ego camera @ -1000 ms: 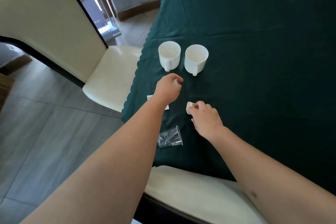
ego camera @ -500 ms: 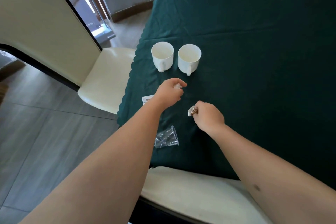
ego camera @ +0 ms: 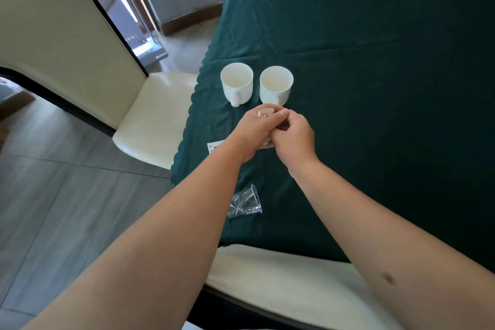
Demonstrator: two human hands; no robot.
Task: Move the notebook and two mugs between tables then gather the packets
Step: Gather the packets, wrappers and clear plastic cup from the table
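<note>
Two white mugs stand side by side on the dark green tablecloth: the left mug and the right mug, handles toward me. Just in front of them my left hand and my right hand meet above the cloth. A small tan and white packet sticks out at the top between the fingers of both hands. Another white packet lies flat on the cloth, partly hidden under my left wrist. No notebook is in view.
A clear plastic cup lies on its side near the table's front edge. A cream chair stands at the table's left side and another cream seat is right under my arms. Grey floor lies to the left.
Both hands, each with a small packet, have come together in front of the mugs. The right hand lifted its packet off the cloth and moved up and left.
</note>
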